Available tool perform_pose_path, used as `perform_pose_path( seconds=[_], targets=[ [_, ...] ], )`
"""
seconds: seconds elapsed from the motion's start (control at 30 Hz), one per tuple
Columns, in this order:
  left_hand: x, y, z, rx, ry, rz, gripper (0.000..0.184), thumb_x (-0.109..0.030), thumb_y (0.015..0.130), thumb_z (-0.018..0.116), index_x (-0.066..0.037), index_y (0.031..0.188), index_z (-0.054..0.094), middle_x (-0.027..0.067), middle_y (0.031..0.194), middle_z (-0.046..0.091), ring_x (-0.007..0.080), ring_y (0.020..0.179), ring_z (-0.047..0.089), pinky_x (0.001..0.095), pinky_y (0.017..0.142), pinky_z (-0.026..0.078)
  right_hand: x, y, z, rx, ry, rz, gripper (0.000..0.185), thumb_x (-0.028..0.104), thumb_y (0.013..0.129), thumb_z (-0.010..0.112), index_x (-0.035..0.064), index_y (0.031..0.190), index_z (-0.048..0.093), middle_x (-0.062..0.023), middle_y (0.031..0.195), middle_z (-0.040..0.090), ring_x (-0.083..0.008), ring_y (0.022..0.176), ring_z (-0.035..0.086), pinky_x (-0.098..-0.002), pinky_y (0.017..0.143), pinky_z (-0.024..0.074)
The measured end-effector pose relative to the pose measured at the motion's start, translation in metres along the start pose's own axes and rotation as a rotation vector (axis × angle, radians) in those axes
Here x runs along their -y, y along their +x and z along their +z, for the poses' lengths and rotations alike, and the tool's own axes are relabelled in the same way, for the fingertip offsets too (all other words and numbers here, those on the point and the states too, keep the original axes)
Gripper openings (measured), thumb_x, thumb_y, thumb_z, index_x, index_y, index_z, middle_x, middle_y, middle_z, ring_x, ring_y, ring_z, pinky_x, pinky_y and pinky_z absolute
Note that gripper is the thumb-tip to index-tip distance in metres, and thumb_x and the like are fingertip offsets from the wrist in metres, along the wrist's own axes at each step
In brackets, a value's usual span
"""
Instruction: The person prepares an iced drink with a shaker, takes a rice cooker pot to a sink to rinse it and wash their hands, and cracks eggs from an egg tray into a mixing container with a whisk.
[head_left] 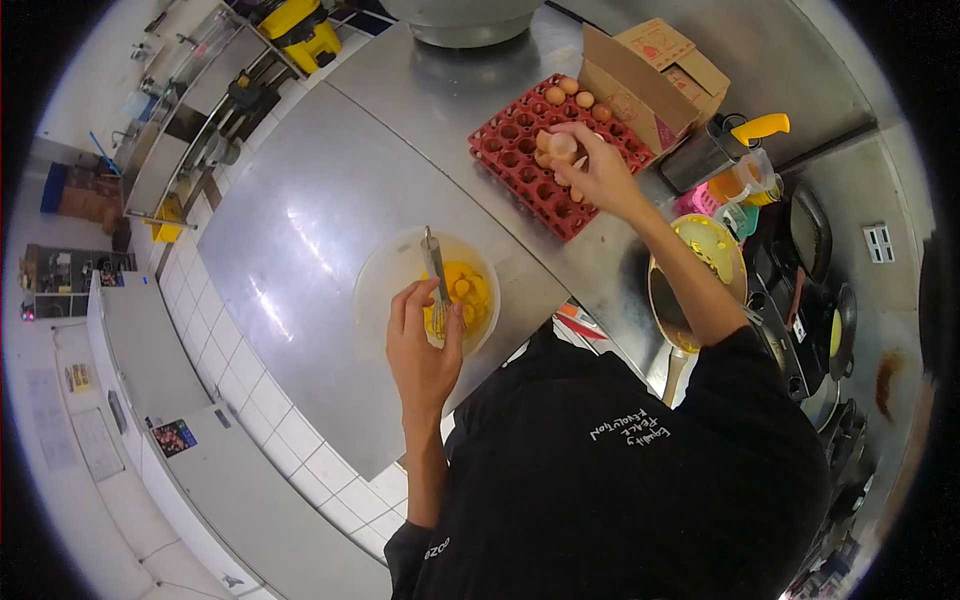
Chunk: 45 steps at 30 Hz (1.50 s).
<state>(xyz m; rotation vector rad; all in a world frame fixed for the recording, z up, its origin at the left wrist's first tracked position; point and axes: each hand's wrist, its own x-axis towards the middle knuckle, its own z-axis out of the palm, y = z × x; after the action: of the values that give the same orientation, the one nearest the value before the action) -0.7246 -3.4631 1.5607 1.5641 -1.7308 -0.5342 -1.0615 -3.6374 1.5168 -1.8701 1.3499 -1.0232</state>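
My right hand is over the red egg tray, its fingers closed on a cracked eggshell with the pale inside showing. More brown shells lie in the tray right beside it. My left hand is at the near side of a whitish mixing bowl, thumb and fingers apart. Between thumb and fingers, a metal whisk leans in the bowl; I see no firm grip on it. Cracked eggs with orange-yellow yolks lie in the bowl.
Several whole eggs sit at the tray's far edge. Behind stands an open cardboard box. To the right are a metal container with a yellow-handled tool, a pan with yellow residue and black pans. A large metal vessel stands at the back.
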Motion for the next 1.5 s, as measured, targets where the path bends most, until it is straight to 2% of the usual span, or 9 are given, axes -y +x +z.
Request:
perform_pose_path(
  seconds=[0.27, 0.4, 0.57, 0.63, 0.7, 0.9, 1.23, 1.3, 1.5],
  targets=[
    [-0.003, 0.003, 0.008, -0.024, 0.078, -0.019, 0.035, -0.019, 0.097, 0.08, -0.007, 0.13, 0.072, 0.014, 0.129, 0.071, 0.031, 0.104, 0.073, 0.0445, 0.091, 0.057, -0.161, 0.088, -0.046, -0.293, -0.793, 0.266, 0.045, 0.03, 0.098, 0.075, 0.005, 0.135, 0.066, -0.0271, 0.13, 0.072, -0.0443, 0.13, 0.065, -0.0528, 0.107, 0.0532],
    [-0.004, 0.003, 0.006, -0.033, 0.114, -0.024, 0.035, -0.014, 0.097, 0.081, -0.005, 0.129, 0.071, 0.0146, 0.127, 0.072, 0.0283, 0.101, 0.073, 0.041, 0.088, 0.059, -0.206, 0.104, -0.058, 0.025, -0.772, 0.355, 0.045, 0.031, 0.099, 0.073, 0.0062, 0.136, 0.066, -0.0279, 0.126, 0.073, -0.0455, 0.127, 0.066, -0.0551, 0.104, 0.0548],
    [-0.005, 0.005, 0.001, -0.063, 0.117, -0.027, 0.034, -0.013, 0.096, 0.081, -0.004, 0.127, 0.072, 0.0149, 0.126, 0.072, 0.0283, 0.099, 0.073, 0.0403, 0.087, 0.058, -0.117, 0.086, -0.039, -0.388, -0.527, 0.376, 0.042, 0.032, 0.099, 0.068, 0.0075, 0.133, 0.066, -0.0172, 0.113, 0.076, -0.0358, 0.106, 0.074, -0.0484, 0.088, 0.0599],
    [-0.004, 0.005, 0.002, -0.042, 0.098, -0.032, 0.035, -0.014, 0.095, 0.082, -0.004, 0.127, 0.073, 0.0148, 0.125, 0.073, 0.0287, 0.099, 0.073, 0.0406, 0.087, 0.059, -0.102, 0.079, -0.034, -0.167, 0.696, 0.349, 0.036, 0.029, 0.103, 0.065, 0.0086, 0.133, 0.065, -0.0089, 0.11, 0.072, -0.0241, 0.093, 0.07, -0.04, 0.085, 0.0584],
    [-0.004, 0.005, 0.003, -0.037, 0.101, -0.036, 0.034, -0.014, 0.095, 0.082, -0.005, 0.127, 0.073, 0.0147, 0.125, 0.073, 0.0288, 0.1, 0.073, 0.0407, 0.087, 0.059, -0.02, 0.044, -0.011, 0.147, 1.043, 0.444, 0.034, 0.016, 0.104, 0.063, 0.0001, 0.134, 0.063, -0.0047, 0.114, 0.066, -0.017, 0.092, 0.066, -0.0379, 0.088, 0.0567],
    [-0.001, 0.004, 0.003, -0.045, 0.097, 0.007, 0.034, -0.015, 0.095, 0.081, -0.007, 0.127, 0.072, 0.0117, 0.124, 0.073, 0.0279, 0.099, 0.074, 0.0414, 0.086, 0.057, 0.104, -0.044, 0.065, 0.263, 0.094, -0.551, 0.04, 0.007, 0.094, 0.072, 0.0017, 0.131, 0.06, -0.0186, 0.128, 0.062, -0.0348, 0.114, 0.064, -0.0443, 0.101, 0.0531],
    [-0.012, 0.008, -0.004, -0.196, -0.261, 0.087, 0.046, -0.004, 0.088, 0.087, -0.005, 0.131, 0.072, 0.0127, 0.126, 0.073, 0.0288, 0.11, 0.075, 0.0381, 0.088, 0.061, 0.152, -0.049, 0.086, 0.361, 0.119, -0.328, 0.044, 0.012, 0.102, 0.072, 0.0017, 0.142, 0.059, -0.0174, 0.123, 0.063, -0.0293, 0.118, 0.065, -0.0399, 0.101, 0.0533],
    [-0.004, 0.009, -0.012, -0.157, -0.282, 0.085, 0.045, -0.001, 0.087, 0.087, -0.003, 0.13, 0.073, 0.0136, 0.125, 0.074, 0.0284, 0.11, 0.076, 0.0369, 0.089, 0.062, 0.159, -0.041, 0.091, 0.664, 0.411, 0.118, 0.041, 0.021, 0.108, 0.067, -0.001, 0.141, 0.057, -0.0181, 0.117, 0.065, -0.0308, 0.115, 0.068, -0.0425, 0.097, 0.0542],
    [0.012, 0.0, -0.021, -0.105, -0.431, -0.048, 0.037, 0.002, 0.089, 0.083, 0.001, 0.126, 0.076, 0.0155, 0.125, 0.074, 0.0217, 0.108, 0.077, 0.0336, 0.094, 0.064, 0.156, -0.028, 0.098, 0.802, 0.213, -0.143, 0.042, 0.021, 0.105, 0.065, -0.0015, 0.139, 0.058, -0.0243, 0.125, 0.07, -0.0359, 0.117, 0.07, -0.0452, 0.102, 0.0528]
  ],
)
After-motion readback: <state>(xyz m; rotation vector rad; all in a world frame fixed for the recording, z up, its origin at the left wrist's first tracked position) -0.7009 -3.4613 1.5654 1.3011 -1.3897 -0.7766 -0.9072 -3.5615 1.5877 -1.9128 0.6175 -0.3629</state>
